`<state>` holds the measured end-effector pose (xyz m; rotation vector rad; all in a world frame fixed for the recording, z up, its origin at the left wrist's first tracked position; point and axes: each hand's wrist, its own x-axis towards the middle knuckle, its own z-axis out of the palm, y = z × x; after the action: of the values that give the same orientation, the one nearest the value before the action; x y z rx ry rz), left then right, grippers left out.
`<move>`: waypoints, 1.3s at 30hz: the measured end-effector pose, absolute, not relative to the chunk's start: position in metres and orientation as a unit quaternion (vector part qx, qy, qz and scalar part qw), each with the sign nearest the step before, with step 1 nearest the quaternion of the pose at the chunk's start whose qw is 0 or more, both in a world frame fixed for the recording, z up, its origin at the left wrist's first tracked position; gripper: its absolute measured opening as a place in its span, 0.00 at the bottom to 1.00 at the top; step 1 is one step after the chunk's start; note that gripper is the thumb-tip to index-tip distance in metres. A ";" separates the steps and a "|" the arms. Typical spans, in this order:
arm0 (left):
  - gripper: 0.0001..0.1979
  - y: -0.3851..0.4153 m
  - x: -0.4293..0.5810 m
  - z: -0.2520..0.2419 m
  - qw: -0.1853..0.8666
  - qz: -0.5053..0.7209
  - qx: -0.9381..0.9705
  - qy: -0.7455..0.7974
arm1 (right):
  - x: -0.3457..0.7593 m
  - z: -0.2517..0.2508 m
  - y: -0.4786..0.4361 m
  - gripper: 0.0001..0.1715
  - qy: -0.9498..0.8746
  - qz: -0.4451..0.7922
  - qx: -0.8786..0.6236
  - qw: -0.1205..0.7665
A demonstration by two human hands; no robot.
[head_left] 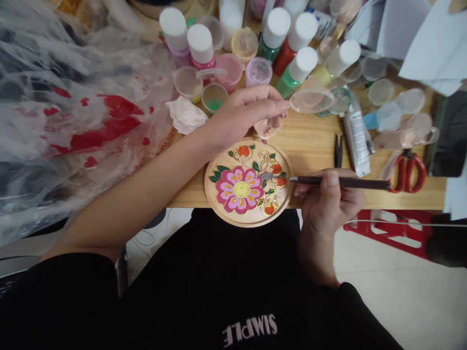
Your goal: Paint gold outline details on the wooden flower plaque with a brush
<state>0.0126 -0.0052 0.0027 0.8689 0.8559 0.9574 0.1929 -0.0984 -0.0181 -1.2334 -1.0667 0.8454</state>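
In my right hand (330,199) is a small palette knife (306,180) with a dark handle and a metal blade. Its blade tip lies over a round wooden plaque (207,187), by the orange fruit on the right. The plaque carries a raised pink flower (241,189) with gold outlines and green leaves; it overhangs the table's front edge. Just beyond it, my left hand (257,107) has its fingers around a small plastic cup (268,129) of peach-coloured paint. Part of that cup is hidden by the hand.
Paint bottles (277,29) with white caps and open paint cups (259,70) crowd the back of the table. Crumpled tissue (187,114) and plastic bags (109,116) are on the left. Tweezers (338,150), a tube (356,138) and red-handled pliers (406,170) lie to the right.
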 end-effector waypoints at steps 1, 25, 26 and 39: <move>0.10 -0.005 0.013 0.003 0.715 0.433 0.392 0.384 | 0.193 -0.018 -0.098 0.14 -0.462 0.365 -0.532 0.608; 0.09 -0.005 0.012 -0.001 0.717 0.438 0.412 0.354 | 0.193 -0.017 -0.098 0.12 -0.465 0.384 -0.521 0.604; 0.09 -0.005 0.011 -0.002 0.716 0.436 0.414 0.356 | 0.193 -0.017 -0.099 0.12 -0.463 0.385 -0.519 0.606; 0.09 -0.004 0.011 -0.003 0.712 0.431 0.410 0.373 | 0.195 -0.016 -0.100 0.11 -0.473 0.395 -0.517 0.594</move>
<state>0.0109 -0.0036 -0.0026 0.9084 0.8263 0.9562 0.1948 -0.1001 -0.0162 -1.2003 -1.1002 0.9180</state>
